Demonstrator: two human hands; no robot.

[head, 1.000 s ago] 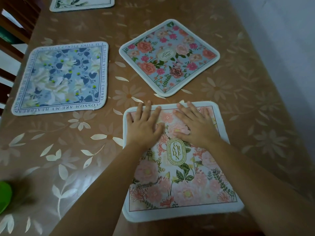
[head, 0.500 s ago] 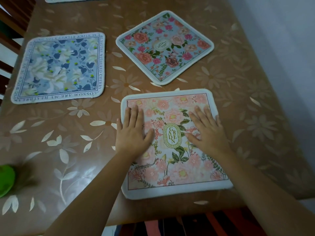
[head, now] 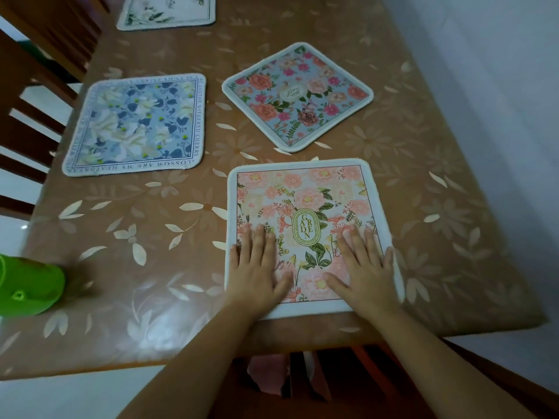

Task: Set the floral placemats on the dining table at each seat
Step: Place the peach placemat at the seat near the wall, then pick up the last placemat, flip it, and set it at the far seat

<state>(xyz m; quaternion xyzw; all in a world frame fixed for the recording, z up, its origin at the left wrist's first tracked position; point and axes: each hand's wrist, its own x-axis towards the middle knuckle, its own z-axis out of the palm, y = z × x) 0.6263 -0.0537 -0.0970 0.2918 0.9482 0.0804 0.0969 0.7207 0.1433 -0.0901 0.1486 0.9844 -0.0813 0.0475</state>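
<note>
Left grip point(head: 257, 267) and right grip point(head: 361, 267) are laid flat on the pink mat point(head: 305, 201) at the near edge of the tabletop point(head: 151, 237).
The fingers are held straight and spread on the mat's near half, either side of its oval "GARDEN" label. Beyond it, a rose mat point(head: 298, 96) is set cornerwise, just apart. A blue mat point(head: 136, 125) is laid to the left, beside a chair point(head: 33, 86). A white mat point(head: 166, 10) is cut off at the far edge. A blurred green object point(head: 27, 285) is seen at the left.
</note>
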